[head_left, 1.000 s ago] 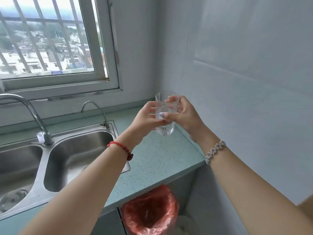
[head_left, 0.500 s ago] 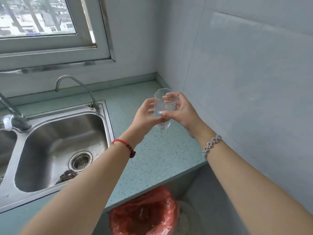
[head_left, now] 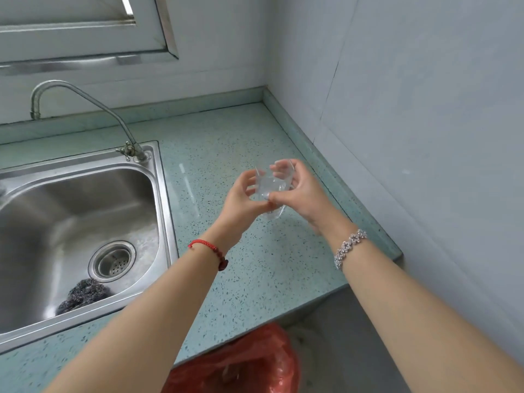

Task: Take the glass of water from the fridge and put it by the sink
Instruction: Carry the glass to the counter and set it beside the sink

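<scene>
A clear glass of water sits between both my hands, low over the green speckled countertop, right of the steel sink. My left hand wraps its left side and my right hand wraps its right side, thumbs meeting in front. The glass's base looks close to or on the counter; I cannot tell if it touches.
A thin curved tap stands at the sink's back right corner. Steel scourers lie in the basin near the drain. Tiled walls close the counter's back and right. A red bin bag sits below the counter's front edge.
Both hands have lowered the glass toward the counter, and my view has tilted down, so the window has mostly left the frame.
</scene>
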Demonstrator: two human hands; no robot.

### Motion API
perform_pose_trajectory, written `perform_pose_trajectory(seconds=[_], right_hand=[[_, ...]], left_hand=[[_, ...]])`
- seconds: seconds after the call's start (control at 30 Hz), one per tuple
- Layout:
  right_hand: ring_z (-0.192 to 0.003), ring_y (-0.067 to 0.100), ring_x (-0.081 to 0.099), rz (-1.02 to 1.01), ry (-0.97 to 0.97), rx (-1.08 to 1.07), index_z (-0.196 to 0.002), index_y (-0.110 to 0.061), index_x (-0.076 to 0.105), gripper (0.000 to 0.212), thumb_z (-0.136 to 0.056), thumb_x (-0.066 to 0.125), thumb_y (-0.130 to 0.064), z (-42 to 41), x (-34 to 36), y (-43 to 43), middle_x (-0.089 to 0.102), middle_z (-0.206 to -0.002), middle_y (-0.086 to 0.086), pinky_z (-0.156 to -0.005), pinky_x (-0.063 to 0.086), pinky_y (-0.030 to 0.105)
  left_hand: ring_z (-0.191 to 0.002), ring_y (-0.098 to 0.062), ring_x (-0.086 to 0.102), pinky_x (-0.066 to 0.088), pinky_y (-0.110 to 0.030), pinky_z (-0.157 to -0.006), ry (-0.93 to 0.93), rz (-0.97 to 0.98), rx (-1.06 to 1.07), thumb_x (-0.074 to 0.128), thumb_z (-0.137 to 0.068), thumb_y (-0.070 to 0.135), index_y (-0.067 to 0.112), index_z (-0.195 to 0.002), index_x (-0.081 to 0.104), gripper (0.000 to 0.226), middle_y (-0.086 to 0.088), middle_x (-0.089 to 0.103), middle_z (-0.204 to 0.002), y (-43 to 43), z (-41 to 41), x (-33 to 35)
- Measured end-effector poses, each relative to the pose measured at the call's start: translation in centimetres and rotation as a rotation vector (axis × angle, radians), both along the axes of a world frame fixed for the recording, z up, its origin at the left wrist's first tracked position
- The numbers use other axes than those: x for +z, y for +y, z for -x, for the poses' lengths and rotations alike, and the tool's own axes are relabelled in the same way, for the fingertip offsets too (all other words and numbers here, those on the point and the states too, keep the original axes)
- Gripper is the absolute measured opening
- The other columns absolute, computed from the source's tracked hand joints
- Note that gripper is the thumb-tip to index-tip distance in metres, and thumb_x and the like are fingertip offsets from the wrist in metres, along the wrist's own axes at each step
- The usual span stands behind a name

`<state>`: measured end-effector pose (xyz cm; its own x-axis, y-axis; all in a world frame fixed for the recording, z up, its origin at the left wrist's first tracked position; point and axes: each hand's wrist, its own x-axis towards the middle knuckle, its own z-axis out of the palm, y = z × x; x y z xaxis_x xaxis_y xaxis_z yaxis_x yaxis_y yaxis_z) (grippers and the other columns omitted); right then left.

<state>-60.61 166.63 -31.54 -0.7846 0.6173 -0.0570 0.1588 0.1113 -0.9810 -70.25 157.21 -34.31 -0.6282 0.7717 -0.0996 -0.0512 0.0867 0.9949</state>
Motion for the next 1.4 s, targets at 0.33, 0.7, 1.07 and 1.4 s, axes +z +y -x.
perform_pose_trajectory(seconds=[0.33,0.7,1.07,1.4], right_hand=[[-0.115,0.014,0.055,0.066,-0.029,0.009,-0.115,-0.023,0.046,0.055,-0.07,0.067,0.001,1.3,-2.1,1.1,0.053,-0.126,-0.003,-0.097,0.049,0.039],[-0.111,0.001,0.052,0.108,0.009,0.017,-0.12,-0.021,0.046,0.055,-0.074,0.066,0.002,1.2,-2.6,1.7,0.052,-0.129,-0.002,-0.097,0.049,0.034],[-0.135,0.005,0.03,0.066,0.033,0.034,-0.144,-0.031,0.026,0.078,-0.075,0.058,-0.05,-0.2,0.1,1.0,0.03,-0.152,-0.01,-0.108,0.027,0.034],[-0.112,0.015,0.059,0.082,0.311,-0.243,-0.104,-0.031,0.057,0.018,-0.094,0.044,-0.024,-2.8,8.4,-0.3,0.064,-0.114,-0.003,-0.099,0.045,0.035]], left_hand=[[-0.114,-0.015,0.054,0.052,-0.028,-0.083,-0.009,0.003,0.052,0.077,-0.067,0.003,0.018,-0.119,0.049,0.061,0.008,0.06,-0.11,1.3,0.4,-2.1],[-0.112,-0.004,0.052,0.049,-0.024,-0.085,-0.006,0.006,0.052,0.078,-0.069,0.011,0.022,-0.124,0.048,0.064,0.012,0.057,-0.114,1.8,0.4,-2.6],[-0.138,-0.014,0.031,0.027,-0.039,-0.114,0.022,0.196,-0.127,0.079,-0.067,0.018,0.028,-0.145,0.021,0.097,-0.001,0.032,-0.151,-1.0,1.7,-0.4],[-0.106,-0.017,0.063,0.05,-0.039,-0.096,0.212,-0.095,0.078,0.053,-0.091,0.02,0.017,-0.114,0.06,0.024,0.0,0.066,-0.113,-4.7,1.2,10.8]])
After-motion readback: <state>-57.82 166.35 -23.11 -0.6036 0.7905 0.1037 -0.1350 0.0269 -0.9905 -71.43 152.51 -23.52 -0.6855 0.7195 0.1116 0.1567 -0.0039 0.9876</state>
